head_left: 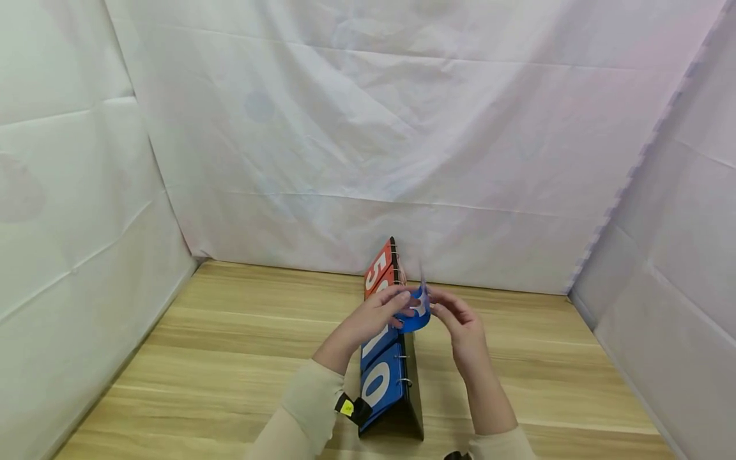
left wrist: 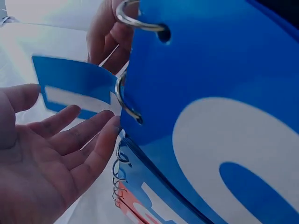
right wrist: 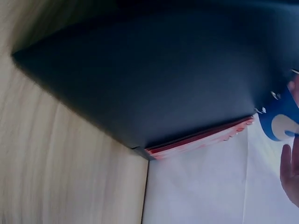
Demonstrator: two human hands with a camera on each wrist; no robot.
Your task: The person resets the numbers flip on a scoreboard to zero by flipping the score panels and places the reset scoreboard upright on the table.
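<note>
A flip scoreboard (head_left: 386, 377) stands on the wooden table (head_left: 230, 332), with blue number cards toward me and red ones (head_left: 379, 268) at its far end. My left hand (head_left: 376, 314) lies with straight fingers (left wrist: 88, 133) against a bent blue card (head_left: 415, 313) at the top, by the metal rings (left wrist: 122, 100). My right hand (head_left: 455, 321) is on the card's other side, its fingertips pinching the card's edge. In the left wrist view the lifted blue card (left wrist: 77, 91) sits between my open palm and the right hand (left wrist: 110, 32). The right wrist view shows the scoreboard's black back (right wrist: 154, 79).
White cloth walls (head_left: 368, 140) close in the table on the left, back and right. Bare wood lies on both sides of the scoreboard. A large blue card with a white 0 (left wrist: 224, 140) fills the left wrist view.
</note>
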